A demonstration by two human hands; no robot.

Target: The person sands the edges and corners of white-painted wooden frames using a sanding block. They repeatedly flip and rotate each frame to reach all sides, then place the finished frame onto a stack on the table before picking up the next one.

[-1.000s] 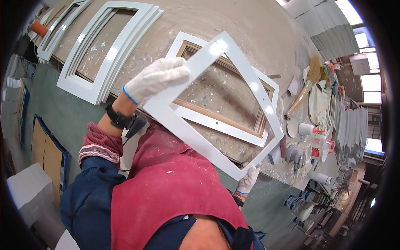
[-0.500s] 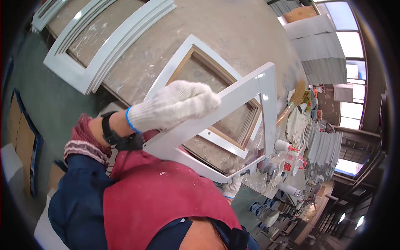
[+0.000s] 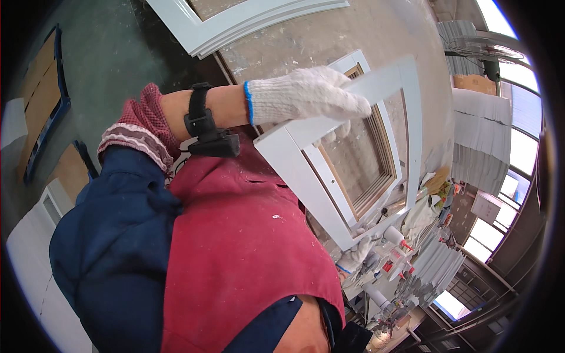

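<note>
Apron of red cloth (image 3: pixel 247 253) fills 6 o'clock. White-knit-gloved left hand (image 3: pixel 309 96), near 1, closes around one bar of the glossy white rectangular frame (image 3: pixel 299 176), toward 2. White-gloved right hand (image 3: pixel 355 255), between 4 and 5, meets its lower corner, grip unclear; the wide spacing probably steadies it. Beyond, a brown-edged white frame (image 3: pixel 344 200) lies on the dusty grey-brown table (image 3: pixel 276 56); stacked white frames (image 3: pixel 241 29) sit at 12, likely leaving working room.

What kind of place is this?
Probably a workshop where frames are made or finished: a hand-held white frame is over a stained worktable, similar frames lie stacked at its edge, and a red-tipped white bottle sits among the clutter.
</note>
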